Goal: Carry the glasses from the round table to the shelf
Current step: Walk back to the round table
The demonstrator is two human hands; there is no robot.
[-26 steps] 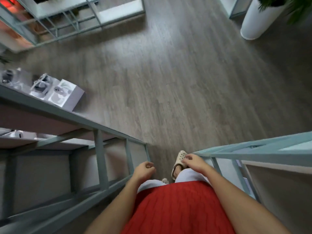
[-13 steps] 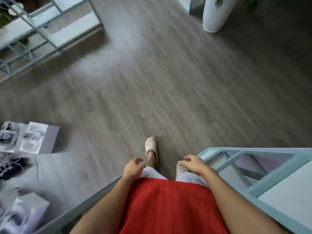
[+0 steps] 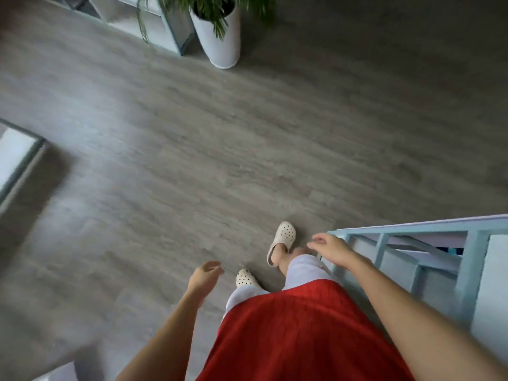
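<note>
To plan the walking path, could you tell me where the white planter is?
The white planter stands at top centre of the head view, beside a pale shelf unit.

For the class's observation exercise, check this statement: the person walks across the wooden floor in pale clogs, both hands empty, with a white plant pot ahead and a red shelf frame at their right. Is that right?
One detail is wrong: the shelf frame at the right is light blue, not red; the red belongs to the person's top. The head view shows it. The rest holds: wooden floor, pale clogs, left hand and right hand empty, white plant pot ahead.
</note>
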